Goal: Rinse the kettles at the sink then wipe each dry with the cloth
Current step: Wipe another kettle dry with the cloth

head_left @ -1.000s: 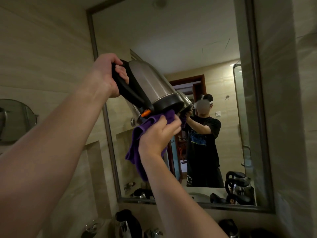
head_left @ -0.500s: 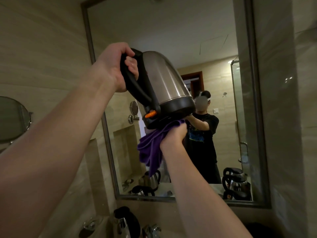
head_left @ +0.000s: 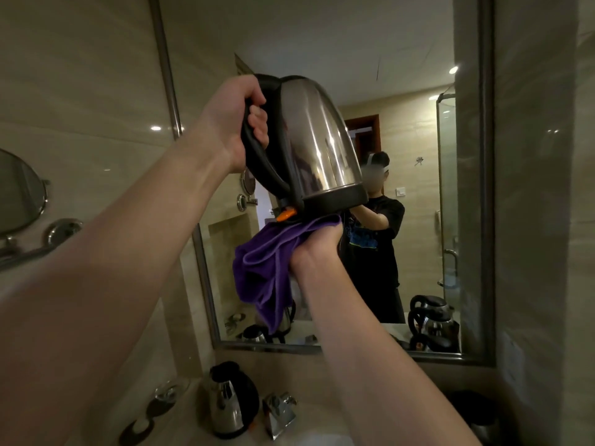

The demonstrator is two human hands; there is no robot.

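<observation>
1. Head view, far left first: my left hand [head_left: 236, 122] is clenched round the black handle of the raised kettle [head_left: 317, 146], holding it up in front of the mirror [head_left: 418, 59].
2. That kettle hangs between my hands, long axis tilted, top leaning up-left and base down-right, so the underside faces my right hand, which is the nearer one to it.
3. Below the base, my right hand [head_left: 317, 249] grasps the purple cloth [head_left: 264, 268] and presses it up against the underside; I judge the next wipe runs across that base.
4. Down on the worktop [head_left: 193, 400] a second kettle [head_left: 233, 400] stands upright beside the tap [head_left: 278, 413].
5. No brand, label or writing is legible to me.
</observation>
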